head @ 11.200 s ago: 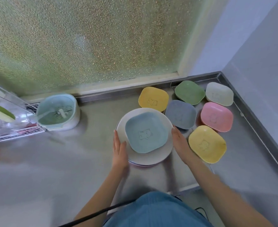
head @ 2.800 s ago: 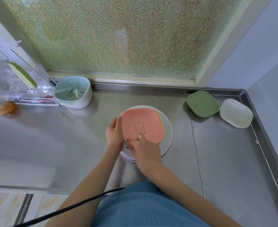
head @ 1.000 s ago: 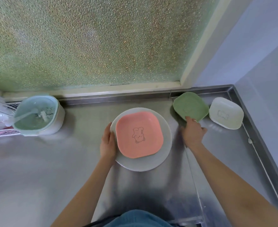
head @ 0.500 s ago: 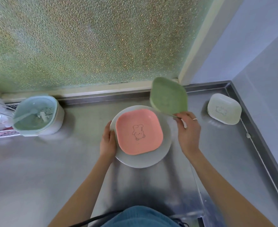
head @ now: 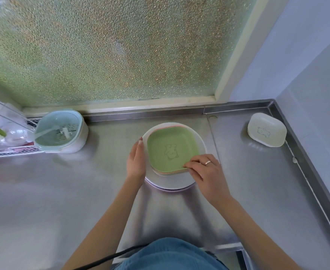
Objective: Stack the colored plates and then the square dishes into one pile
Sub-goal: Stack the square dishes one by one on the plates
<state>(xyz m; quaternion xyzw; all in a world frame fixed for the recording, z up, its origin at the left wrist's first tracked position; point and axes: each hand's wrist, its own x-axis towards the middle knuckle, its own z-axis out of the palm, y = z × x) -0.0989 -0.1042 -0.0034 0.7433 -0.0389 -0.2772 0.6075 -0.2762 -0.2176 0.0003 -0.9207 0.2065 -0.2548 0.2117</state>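
A green square dish (head: 169,149) with a bear outline lies on top of the pile of square dishes; pink and yellow edges show beneath it. The pile rests on round plates (head: 170,184), a white one uppermost with a lilac rim below. My right hand (head: 205,171) pinches the green dish's near right corner with its fingertips. My left hand (head: 136,157) rests flat against the pile's left edge, fingers together. One white square dish (head: 266,132) sits apart at the far right, near the counter corner.
The steel counter (head: 63,201) has a raised rim (head: 314,168) along the right and back. A pale green strainer basket with a utensil (head: 60,131) stands at the left, beside a wire rack (head: 6,149). Frosted glass rises behind. A black cable crosses my lap.
My right hand carried the green dish from mid-air down onto the pink dish on the pile. The left hand stayed at the pile's left edge.
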